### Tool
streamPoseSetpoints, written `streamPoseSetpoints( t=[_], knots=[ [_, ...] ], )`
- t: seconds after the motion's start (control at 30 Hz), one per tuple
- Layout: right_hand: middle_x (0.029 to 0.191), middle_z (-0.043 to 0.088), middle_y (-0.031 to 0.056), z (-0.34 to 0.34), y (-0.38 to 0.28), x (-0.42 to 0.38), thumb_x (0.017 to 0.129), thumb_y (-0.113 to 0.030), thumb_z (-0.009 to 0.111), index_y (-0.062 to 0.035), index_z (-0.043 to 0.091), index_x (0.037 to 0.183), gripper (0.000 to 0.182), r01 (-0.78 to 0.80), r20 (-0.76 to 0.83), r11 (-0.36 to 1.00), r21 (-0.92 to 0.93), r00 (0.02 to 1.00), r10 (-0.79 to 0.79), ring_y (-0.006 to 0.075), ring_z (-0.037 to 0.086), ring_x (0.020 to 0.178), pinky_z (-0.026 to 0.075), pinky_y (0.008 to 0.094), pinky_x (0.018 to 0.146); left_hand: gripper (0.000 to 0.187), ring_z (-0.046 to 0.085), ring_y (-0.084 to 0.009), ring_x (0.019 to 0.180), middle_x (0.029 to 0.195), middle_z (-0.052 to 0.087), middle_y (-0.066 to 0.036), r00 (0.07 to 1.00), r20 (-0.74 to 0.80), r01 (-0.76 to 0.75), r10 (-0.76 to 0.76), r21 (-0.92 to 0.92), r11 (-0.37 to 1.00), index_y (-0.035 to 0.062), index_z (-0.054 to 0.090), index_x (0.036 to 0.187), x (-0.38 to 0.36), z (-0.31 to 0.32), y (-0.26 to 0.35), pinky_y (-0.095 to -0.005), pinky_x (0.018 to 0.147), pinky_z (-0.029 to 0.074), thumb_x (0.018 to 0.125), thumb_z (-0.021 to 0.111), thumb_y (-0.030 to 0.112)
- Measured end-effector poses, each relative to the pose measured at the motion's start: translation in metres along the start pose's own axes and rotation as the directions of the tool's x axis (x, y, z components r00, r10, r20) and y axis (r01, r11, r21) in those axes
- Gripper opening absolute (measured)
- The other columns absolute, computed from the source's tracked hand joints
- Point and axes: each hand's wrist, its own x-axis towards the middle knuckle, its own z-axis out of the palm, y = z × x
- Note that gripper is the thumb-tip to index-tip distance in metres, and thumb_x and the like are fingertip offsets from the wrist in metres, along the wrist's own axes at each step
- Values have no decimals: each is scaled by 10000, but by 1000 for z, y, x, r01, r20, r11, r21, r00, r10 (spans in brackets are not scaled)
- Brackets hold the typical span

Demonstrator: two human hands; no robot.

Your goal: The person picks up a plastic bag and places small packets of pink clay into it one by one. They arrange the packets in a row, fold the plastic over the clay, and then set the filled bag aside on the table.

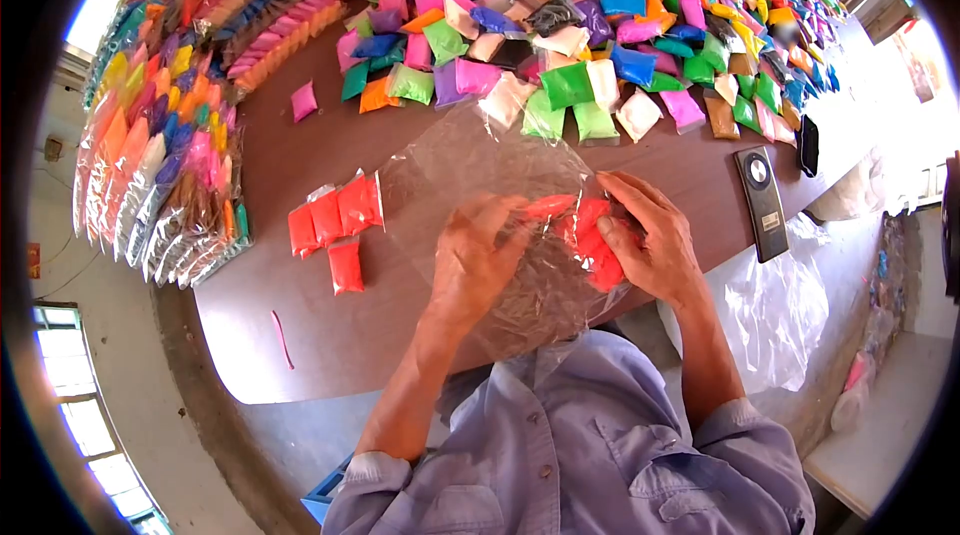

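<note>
My left hand [478, 253] is closed on a large clear plastic bag [540, 310], with its fingertips beside a red packet. The thin film spreads over the table edge and in front of my shirt. In my right hand [652, 240], thumb and fingers are closed around several small red packets [590, 240], which overlap the bag in this view. Left of my left hand, more red packets [340, 210] lie side by side on the brown table [285, 290], with one red packet [346, 266] just below them.
A big heap of small coloured packets [570, 85] covers the far side. Filled long bags [165, 175] are stacked at left. A lone pink packet [303, 102] and a pink strip [283, 340] lie nearer. A phone [761, 203] rests at the right edge, with clear plastic [775, 305] below.
</note>
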Motion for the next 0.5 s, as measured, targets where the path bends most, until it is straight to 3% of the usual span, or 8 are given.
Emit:
streamPoseSetpoints(
  t=[0.03,0.07,0.13,0.17,0.23,0.27,0.33,0.5],
  knots=[
    [1397,729,213,0,2,1,975,-164,782,-21,712,1423,476,1,4,1000,1,1000,-1,397,732,1216,560,466,1076,283,771,-333,871,1077,792,-193,994,-45,-97,100,68,993,51,768,1232,0,2,-3,-421,779,604,966,832,123],
    [1411,726,216,-1,4,1,974,-174,781,-19,709,1428,484,1,18,1000,9,1000,-1,403,719,1241,558,471,1080,283,771,-333,871,1077,792,-193,994,-47,-94,97,70,993,51,768,1232,1,0,2,-421,779,604,966,832,123],
    [1425,722,218,0,7,2,973,-183,781,-18,706,1432,493,0,31,1000,18,1000,0,410,707,1267,555,477,1084,299,763,-395,999,1122,792,-206,943,158,319,-293,-179,931,44,774,1244,3,-3,19,-445,884,607,955,823,100],
    [1423,723,218,1,9,2,968,-176,783,-18,705,1433,498,34,23,999,10,999,-34,409,708,1265,555,477,1084,299,763,-395,999,1122,792,-206,943,161,319,-292,-180,930,44,774,1244,4,1,17,-445,884,607,955,823,100],
    [1421,724,219,1,11,0,962,-169,786,-18,704,1435,503,62,14,998,-1,998,-62,408,708,1264,555,477,1083,290,753,-427,1070,1143,790,-217,994,81,92,-76,-227,969,24,771,1259,6,12,9,-459,932,609,974,791,76],
    [1432,719,227,0,10,0,972,-168,780,-11,696,1447,508,50,27,999,5,998,-50,410,703,1292,552,475,1103,290,753,-427,1070,1143,790,-217,994,84,91,-74,-230,969,24,771,1259,7,17,6,-459,932,609,974,791,76],
    [1443,715,236,0,9,0,982,-168,775,-4,689,1460,513,38,39,999,10,998,-38,413,699,1319,550,473,1123,262,746,-434,1102,1175,785,-224,991,45,-116,123,-142,983,-6,765,1253,8,22,4,-469,962,610,997,744,42],
    [1444,711,240,1,8,0,967,-138,787,-3,682,1467,529,33,34,999,0,999,-33,413,697,1321,549,472,1126,276,744,-433,1098,1185,774,-225,993,63,-85,97,-177,981,-23,761,1254,11,21,11,-458,966,611,986,697,-17]
  ],
)
